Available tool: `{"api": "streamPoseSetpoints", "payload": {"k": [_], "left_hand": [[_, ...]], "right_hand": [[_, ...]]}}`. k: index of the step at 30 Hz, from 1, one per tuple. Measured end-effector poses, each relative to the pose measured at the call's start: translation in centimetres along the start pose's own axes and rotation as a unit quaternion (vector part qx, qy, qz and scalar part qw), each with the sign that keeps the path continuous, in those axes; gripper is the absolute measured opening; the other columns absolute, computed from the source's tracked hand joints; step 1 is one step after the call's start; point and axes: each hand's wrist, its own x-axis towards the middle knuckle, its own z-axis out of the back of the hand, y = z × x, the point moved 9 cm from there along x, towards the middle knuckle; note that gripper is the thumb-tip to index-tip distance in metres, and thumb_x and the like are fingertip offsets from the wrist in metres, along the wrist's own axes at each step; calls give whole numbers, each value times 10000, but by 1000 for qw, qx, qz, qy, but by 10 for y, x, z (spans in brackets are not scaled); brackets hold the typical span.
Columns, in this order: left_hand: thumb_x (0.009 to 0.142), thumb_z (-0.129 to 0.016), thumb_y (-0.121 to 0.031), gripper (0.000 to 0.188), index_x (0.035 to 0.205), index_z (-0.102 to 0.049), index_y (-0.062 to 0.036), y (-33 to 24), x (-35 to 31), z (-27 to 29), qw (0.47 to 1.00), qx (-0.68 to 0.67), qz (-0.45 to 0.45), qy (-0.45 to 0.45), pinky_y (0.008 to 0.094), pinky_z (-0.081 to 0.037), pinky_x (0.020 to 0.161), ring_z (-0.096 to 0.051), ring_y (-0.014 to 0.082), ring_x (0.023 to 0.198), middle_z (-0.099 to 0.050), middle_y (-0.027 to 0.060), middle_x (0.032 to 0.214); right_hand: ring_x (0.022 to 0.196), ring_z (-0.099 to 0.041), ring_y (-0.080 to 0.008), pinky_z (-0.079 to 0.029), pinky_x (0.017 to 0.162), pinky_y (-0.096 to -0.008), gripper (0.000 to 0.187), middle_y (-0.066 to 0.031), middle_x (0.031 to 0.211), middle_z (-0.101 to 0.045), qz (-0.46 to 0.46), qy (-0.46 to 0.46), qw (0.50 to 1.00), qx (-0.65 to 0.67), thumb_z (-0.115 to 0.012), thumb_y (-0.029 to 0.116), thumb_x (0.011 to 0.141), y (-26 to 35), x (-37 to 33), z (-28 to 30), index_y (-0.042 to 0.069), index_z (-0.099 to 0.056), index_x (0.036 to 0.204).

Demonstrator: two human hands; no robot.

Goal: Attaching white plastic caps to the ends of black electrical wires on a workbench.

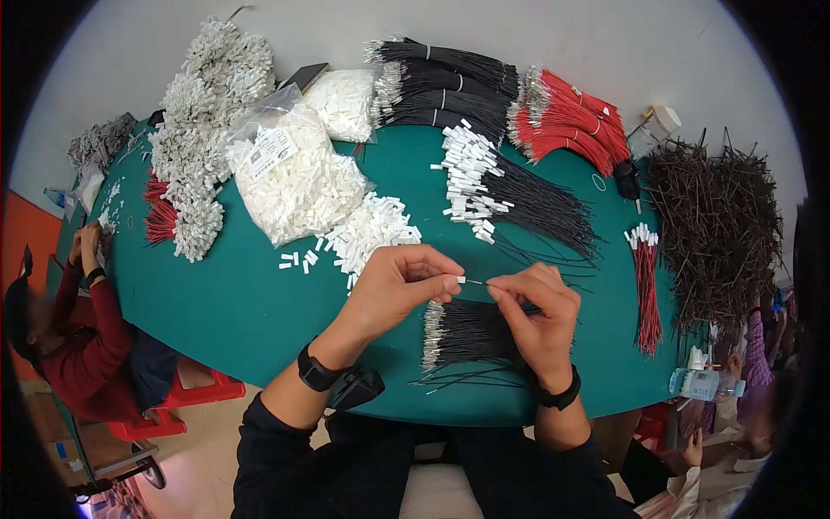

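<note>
Above the green table (pixel 259 316), my left hand (pixel 389 290) pinches a small white plastic connector housing (pixel 461 280) between thumb and fingertips. My right hand (pixel 543 316) is closed on a thin wire, and the wire's end (pixel 477 282) meets the housing; how far it sits inside cannot be told. Beneath my hands lies a bundle of black wires (pixel 475 333) with bare metal terminals at its left end. Loose white housings (pixel 372 235) are heaped beyond my left hand. Farther back spread black wires (pixel 545 206) with white housings on their ends.
Behind the heap stands an open clear bag of white housings (pixel 298 195). Black bundles (pixel 450 86) and red bundles (pixel 575 121) line the back. At right are capped red wires (pixel 647 290), a tangled brown pile (pixel 713 229) and a plastic bottle (pixel 705 385). A co-worker (pixel 91 363) sits left.
</note>
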Motion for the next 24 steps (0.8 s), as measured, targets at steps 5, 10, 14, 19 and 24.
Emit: {"api": "streamPoseSetpoints", "payload": {"k": [5, 10, 14, 19, 24], "left_hand": [[950, -744, -39, 166, 1102, -738, 27, 0, 0, 0, 1000, -1, 1, -3, 259, -592, 791, -737, 137, 861, -768, 94, 951], [950, -744, -37, 165, 1101, -737, 28, -1, -1, -1, 1000, 0, 7, -2, 263, -599, 801, -745, 145, 885, -770, 100, 963], [949, -743, -32, 162, 1098, -735, 31, 1, 0, 0, 1000, -4, 5, -3, 264, -601, 803, -746, 148, 879, -771, 104, 962], [952, -737, -27, 148, 1088, -734, 32, 1, 0, 2, 1000, -11, 5, -12, 265, -603, 800, -747, 149, 870, -772, 108, 951], [951, -738, -24, 145, 1085, -733, 31, 1, 1, 1, 1000, -6, 6, -14, 261, -602, 802, -747, 147, 873, -772, 108, 953]], "right_hand": [[637, -598, -193, -422, 635, -325, 122, -50, 723, -671, -17, -4, 1000, 12, -813, -1, 795, -2, -1, -1, 47, -768, 897], [623, -593, -195, -448, 599, -320, 109, -64, 699, -644, -34, -11, 999, 30, -802, -6, 812, -3, -2, -1, 31, -764, 907], [636, -619, -201, -471, 593, -315, 104, -76, 722, -665, -43, 6, 999, 31, -791, -12, 831, -3, -2, -2, 18, -765, 928], [679, -669, -203, -497, 609, -297, 107, -90, 770, -705, -54, -3, 998, 44, -775, -22, 849, -5, -4, -2, 6, -763, 951], [693, -680, -181, -487, 568, -275, 78, -99, 805, -715, -150, -34, 978, 139, -758, -36, 856, -21, -11, 0, -6, -738, 926]]}}
